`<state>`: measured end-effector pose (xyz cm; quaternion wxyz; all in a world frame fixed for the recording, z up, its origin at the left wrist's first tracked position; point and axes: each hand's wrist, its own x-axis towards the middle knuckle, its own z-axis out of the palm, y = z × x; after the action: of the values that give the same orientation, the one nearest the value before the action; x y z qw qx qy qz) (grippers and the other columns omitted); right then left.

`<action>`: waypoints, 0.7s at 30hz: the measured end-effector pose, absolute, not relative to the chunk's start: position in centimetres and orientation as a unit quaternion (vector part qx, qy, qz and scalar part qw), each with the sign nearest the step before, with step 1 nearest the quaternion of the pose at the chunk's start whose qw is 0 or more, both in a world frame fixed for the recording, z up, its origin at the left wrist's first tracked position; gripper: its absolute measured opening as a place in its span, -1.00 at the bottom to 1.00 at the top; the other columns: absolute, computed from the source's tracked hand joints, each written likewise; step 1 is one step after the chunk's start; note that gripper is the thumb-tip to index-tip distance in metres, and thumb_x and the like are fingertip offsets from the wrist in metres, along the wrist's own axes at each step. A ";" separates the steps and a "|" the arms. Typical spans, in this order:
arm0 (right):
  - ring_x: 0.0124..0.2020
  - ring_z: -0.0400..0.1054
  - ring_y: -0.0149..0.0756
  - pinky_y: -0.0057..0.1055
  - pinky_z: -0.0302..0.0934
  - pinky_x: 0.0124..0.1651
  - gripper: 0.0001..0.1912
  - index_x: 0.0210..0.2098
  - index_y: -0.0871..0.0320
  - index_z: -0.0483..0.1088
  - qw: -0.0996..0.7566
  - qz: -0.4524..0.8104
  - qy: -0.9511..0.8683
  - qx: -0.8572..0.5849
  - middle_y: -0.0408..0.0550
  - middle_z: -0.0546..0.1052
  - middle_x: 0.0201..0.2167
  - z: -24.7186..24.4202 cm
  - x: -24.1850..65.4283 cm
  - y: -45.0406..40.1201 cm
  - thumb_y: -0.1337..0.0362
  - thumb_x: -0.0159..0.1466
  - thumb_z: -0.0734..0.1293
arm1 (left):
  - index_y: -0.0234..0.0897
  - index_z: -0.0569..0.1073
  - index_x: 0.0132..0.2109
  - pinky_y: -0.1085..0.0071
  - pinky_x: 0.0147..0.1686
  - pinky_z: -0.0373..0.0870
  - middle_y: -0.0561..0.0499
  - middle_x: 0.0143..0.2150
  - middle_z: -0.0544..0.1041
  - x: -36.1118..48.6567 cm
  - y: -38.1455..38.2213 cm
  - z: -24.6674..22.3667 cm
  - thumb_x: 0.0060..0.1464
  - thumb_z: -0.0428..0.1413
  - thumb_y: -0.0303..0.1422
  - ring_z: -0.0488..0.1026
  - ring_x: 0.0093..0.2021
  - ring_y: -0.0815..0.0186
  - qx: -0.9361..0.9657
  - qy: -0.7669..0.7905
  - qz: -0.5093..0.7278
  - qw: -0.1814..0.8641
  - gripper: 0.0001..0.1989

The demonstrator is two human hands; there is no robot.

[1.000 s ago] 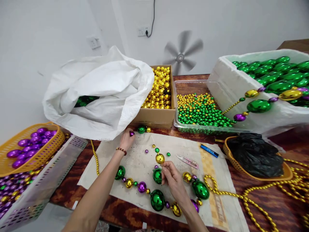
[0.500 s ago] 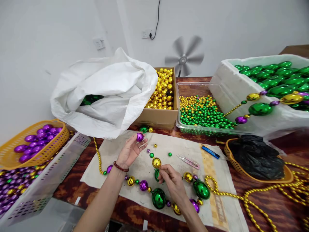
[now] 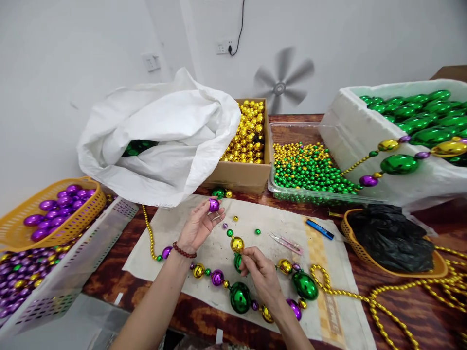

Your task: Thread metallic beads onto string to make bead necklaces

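My left hand [image 3: 200, 224] pinches a shiny purple bead [image 3: 214, 205] at its fingertips, over the back of the pale cloth [image 3: 164, 238]. A thin pale string runs from the fingers toward a short row of small purple, green and gold beads. My right hand [image 3: 257, 270] is closed at the lower end of that row, beside a gold bead [image 3: 237, 244] and a green bead [image 3: 238, 262] partly behind the fingers. Below both hands lies a strung bead garland [image 3: 240, 297] in green, gold and purple. Two loose small beads, one gold [image 3: 235, 218] and one green [image 3: 257, 232], rest nearby.
Pink-handled snips [image 3: 287, 243] and a blue marker-like item [image 3: 319, 229] lie right. Behind are a white sack [image 3: 160, 112], a cardboard box [image 3: 241, 174] of gold beads and a clear tray [image 3: 274, 187]. Yellow baskets [image 3: 97, 206] stand at both sides; a fan [image 3: 279, 88] spins behind.
Both hands hold nearly the same pose, still on the bead and the row. The whole view has shifted slightly.
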<state>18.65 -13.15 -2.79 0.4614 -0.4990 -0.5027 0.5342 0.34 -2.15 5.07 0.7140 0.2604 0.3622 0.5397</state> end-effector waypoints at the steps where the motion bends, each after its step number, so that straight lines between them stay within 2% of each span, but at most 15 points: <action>1: -0.52 0.38 -0.35 -0.43 0.25 -0.38 -0.70 -0.28 0.13 0.38 0.462 0.536 -0.501 -0.498 -0.14 0.48 -0.50 -2.8 18.6 -13.1 0.04 0.39 0.21 | -0.27 0.55 -0.07 0.26 -0.01 0.50 -0.04 -0.08 0.60 0.4 -2.2 5.1 0.09 0.26 -0.34 0.57 -0.18 0.29 0.262 0.362 0.542 0.712 -0.75; 7: -0.51 0.37 -0.37 -0.44 0.25 -0.37 -0.72 -0.28 0.13 0.35 0.473 0.536 -0.494 -0.495 -0.15 0.46 -0.48 -2.6 18.1 -12.8 0.07 0.41 0.19 | -0.25 0.55 0.00 0.20 0.05 0.45 -0.04 -0.12 0.62 1.3 -3.5 5.7 0.05 0.28 -0.39 0.59 -0.13 0.23 0.289 0.364 0.535 0.706 -0.68; 10: -0.51 0.38 -0.39 -0.45 0.24 -0.37 -0.72 -0.28 0.13 0.34 0.490 0.533 -0.485 -0.490 -0.16 0.46 -0.49 -2.4 17.8 -12.5 0.07 0.41 0.20 | -0.24 0.56 0.01 0.24 0.03 0.44 -0.03 -0.14 0.61 1.9 -4.4 5.6 0.06 0.29 -0.38 0.59 -0.12 0.22 0.317 0.363 0.513 0.711 -0.66; 16: -0.55 0.42 -0.36 -0.46 0.19 -0.48 -0.66 -0.28 0.15 0.34 0.520 0.557 -0.400 -0.509 -0.10 0.54 -0.45 -2.3 17.6 -11.9 -0.03 0.32 0.29 | -0.22 0.57 0.03 0.37 0.02 0.39 -0.09 0.05 0.57 2.5 -5.4 5.4 0.05 0.29 -0.37 0.53 0.00 0.22 0.371 0.393 0.486 0.687 -0.64; 18: -0.57 0.39 -0.37 -0.48 0.16 -0.51 -0.63 -0.32 0.15 0.34 0.530 0.565 -0.379 -0.505 -0.10 0.54 -0.48 -2.2 17.9 -11.8 -0.06 0.28 0.31 | -0.23 0.56 0.04 0.32 0.05 0.38 -0.12 0.07 0.56 2.5 -5.2 5.3 0.06 0.29 -0.31 0.53 0.00 0.20 0.386 0.380 0.474 0.694 -0.62; 21: -0.59 0.34 -0.41 -0.50 0.13 -0.53 -0.61 -0.36 0.15 0.34 0.536 0.581 -0.370 -0.488 -0.12 0.53 -0.50 -2.0 18.4 -11.7 -0.08 0.25 0.34 | -0.20 0.51 0.12 0.20 0.09 0.35 -0.16 0.07 0.56 2.4 -3.9 4.3 0.12 0.21 -0.11 0.53 0.00 0.13 0.390 0.364 0.476 0.699 -0.54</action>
<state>18.36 -11.66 -1.96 0.5360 -0.4878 -0.3697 0.5814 2.38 -3.91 4.28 0.6990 0.3901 0.3641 0.4760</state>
